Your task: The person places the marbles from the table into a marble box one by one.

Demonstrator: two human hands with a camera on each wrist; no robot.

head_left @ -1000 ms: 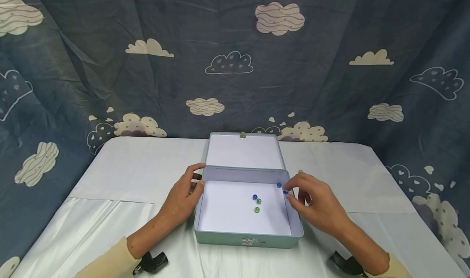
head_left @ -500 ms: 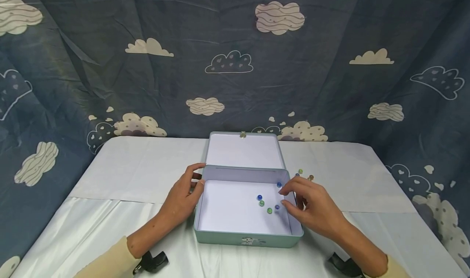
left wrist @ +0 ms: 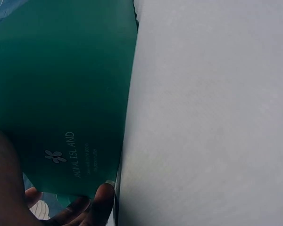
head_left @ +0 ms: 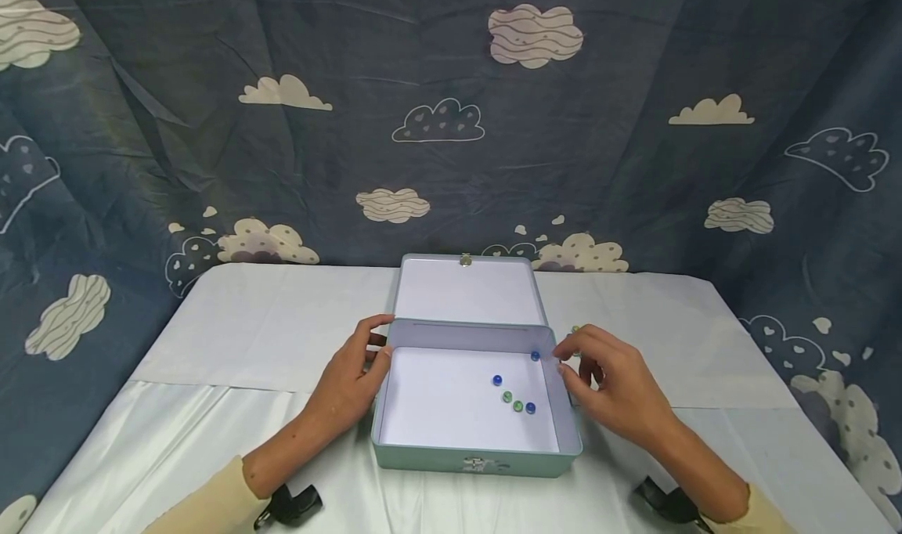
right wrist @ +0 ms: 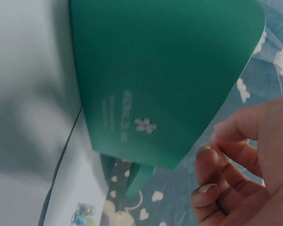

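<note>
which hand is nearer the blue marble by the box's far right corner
Right: the right hand is just beside the blue marble; the left hand is across the box, at its left side.

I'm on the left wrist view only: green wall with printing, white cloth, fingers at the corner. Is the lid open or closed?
Observer: Open. The head view shows the lid tipped back behind the box.
Operator: Anything inside?
Observer: Five marbles on the bottom: three blue marbles and two green marbles.
Operator: Any outside?
Observer: Yes, a small cluster of marbles on the white cloth, off the box's right side, mostly hidden behind the right hand in the head view.
</note>
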